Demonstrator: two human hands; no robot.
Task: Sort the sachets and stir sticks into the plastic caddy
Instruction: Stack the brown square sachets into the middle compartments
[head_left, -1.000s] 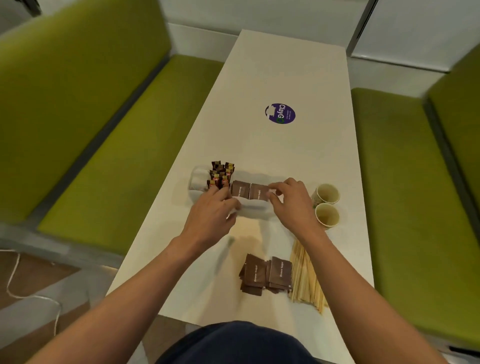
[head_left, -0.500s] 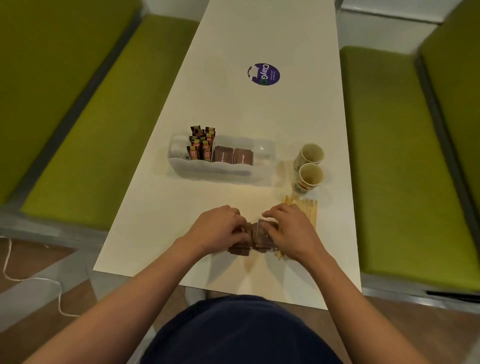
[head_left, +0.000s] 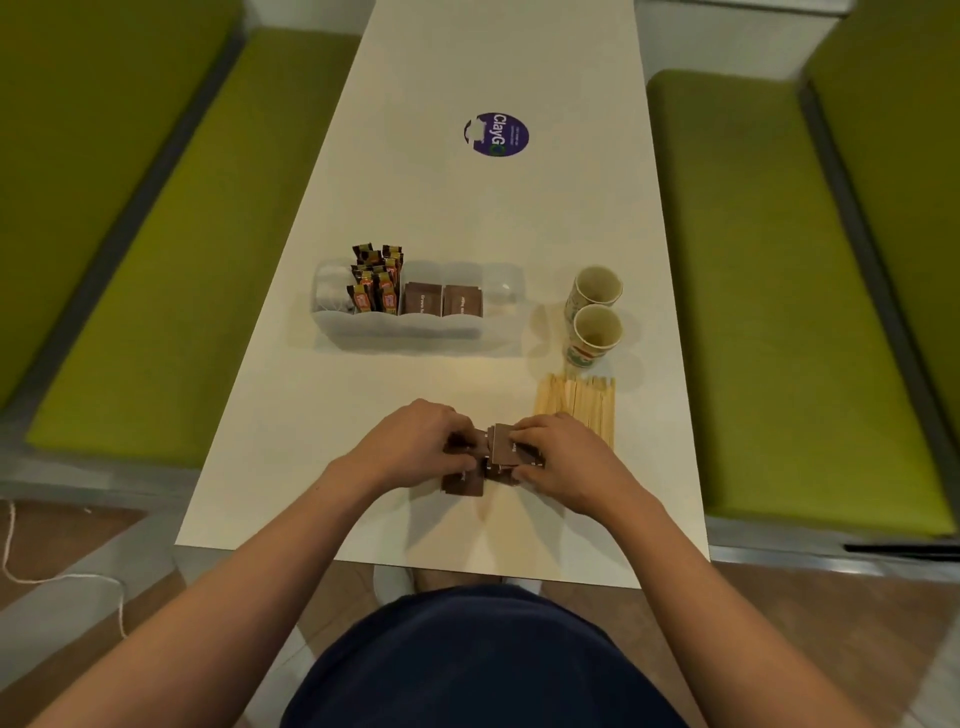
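A clear plastic caddy (head_left: 415, 332) stands mid-table. It holds white sachets at its left end, upright orange-and-brown stick sachets (head_left: 376, 283) and two stacks of flat brown sachets (head_left: 443, 300); its right compartment looks bare. Near the table's front edge lies a pile of brown sachets (head_left: 462, 483). My left hand (head_left: 415, 441) and my right hand (head_left: 561, 457) both grip sachets from that pile, fingers curled round them. Wooden stir sticks (head_left: 579, 402) lie in a bundle just right of my right hand.
Two paper cups (head_left: 595, 312) stand to the right of the caddy, beyond the sticks. A round purple sticker (head_left: 496, 134) sits further up the white table (head_left: 467, 208). Green benches flank the table on both sides.
Both hands have come back from the caddy to the sachet pile at the front edge and closed round it. The view has tipped down.
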